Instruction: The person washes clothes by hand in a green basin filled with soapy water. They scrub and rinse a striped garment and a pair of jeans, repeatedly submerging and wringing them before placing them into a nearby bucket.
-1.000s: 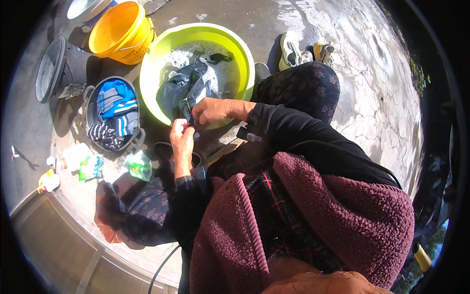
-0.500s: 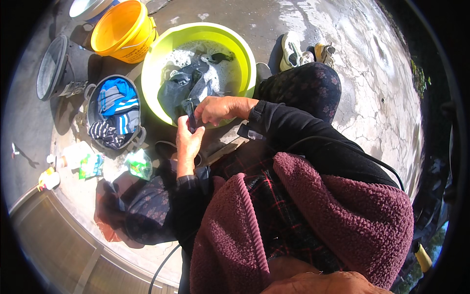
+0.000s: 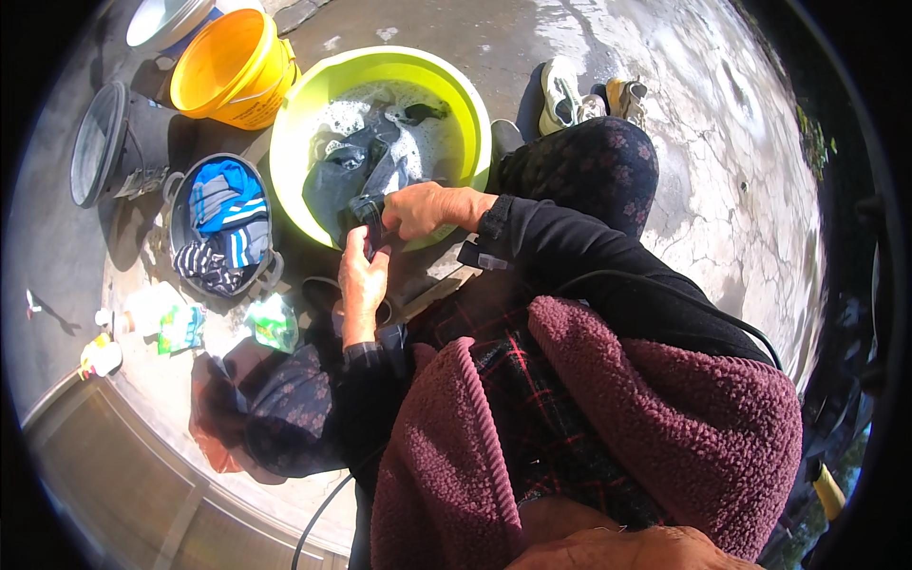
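Note:
A lime-yellow basin [image 3: 284,161] holds foamy water and a dark grey wet garment [image 3: 334,185], partly under the surface. Over the basin's near rim, both my hands hold one dark edge of this garment. My left hand [image 3: 362,285] pinches it from below with thumb and fingers. Just above and to the right, my right hand [image 3: 416,210] is closed round the same edge, its fingers curled and partly hidden. The garment's exact kind is hard to make out.
Left of the basin stands a grey tub [image 3: 178,237] of blue, white and striped clothes. Behind it are a yellow bucket [image 3: 249,90], a dark grey bucket [image 3: 114,157] and a white one. Plastic packets [image 3: 180,328] lie at left. Shoes [image 3: 560,95] stand beyond my right knee.
Both hands keep their hold on the garment's edge and stay close together at the rim. The held edge has turned slightly. The whole view has shifted a little.

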`<state>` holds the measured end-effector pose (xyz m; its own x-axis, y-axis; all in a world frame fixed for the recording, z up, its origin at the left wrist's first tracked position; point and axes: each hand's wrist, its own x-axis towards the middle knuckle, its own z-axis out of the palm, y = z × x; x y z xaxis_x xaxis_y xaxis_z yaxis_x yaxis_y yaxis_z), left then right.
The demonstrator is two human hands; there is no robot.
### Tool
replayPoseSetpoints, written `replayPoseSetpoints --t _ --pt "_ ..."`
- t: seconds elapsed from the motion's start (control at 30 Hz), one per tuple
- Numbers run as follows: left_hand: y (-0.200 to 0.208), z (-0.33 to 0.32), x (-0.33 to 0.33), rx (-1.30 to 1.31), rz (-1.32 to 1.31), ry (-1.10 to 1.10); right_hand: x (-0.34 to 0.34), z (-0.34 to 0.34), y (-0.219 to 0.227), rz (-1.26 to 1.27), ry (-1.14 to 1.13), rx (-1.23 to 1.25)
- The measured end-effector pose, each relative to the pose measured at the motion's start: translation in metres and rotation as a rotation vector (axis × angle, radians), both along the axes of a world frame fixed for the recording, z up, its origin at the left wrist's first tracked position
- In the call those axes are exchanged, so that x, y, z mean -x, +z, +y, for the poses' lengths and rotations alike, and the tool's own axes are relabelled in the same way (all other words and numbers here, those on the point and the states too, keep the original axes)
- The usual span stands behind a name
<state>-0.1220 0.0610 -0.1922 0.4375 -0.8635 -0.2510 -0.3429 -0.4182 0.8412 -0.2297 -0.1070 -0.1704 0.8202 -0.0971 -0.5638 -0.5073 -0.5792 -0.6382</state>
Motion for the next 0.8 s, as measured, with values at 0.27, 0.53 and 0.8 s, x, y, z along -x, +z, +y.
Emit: replayPoseSetpoints --t 0.27,0.53,0.8 --pt "-0.003 -0.001 -0.006 -0.068 0.164 0.058 0.011 -0.003 0.011 -0.034 -0.169 0.138" --pt "-0.003 0.001 -0.006 -0.023 0.134 0.081 0.016 0.000 0.010 -0.096 -0.118 0.333" --pt "-0.015 0.001 -0.009 0.013 0.180 0.084 0.022 0.017 -0.023 -0.019 -0.112 0.506"
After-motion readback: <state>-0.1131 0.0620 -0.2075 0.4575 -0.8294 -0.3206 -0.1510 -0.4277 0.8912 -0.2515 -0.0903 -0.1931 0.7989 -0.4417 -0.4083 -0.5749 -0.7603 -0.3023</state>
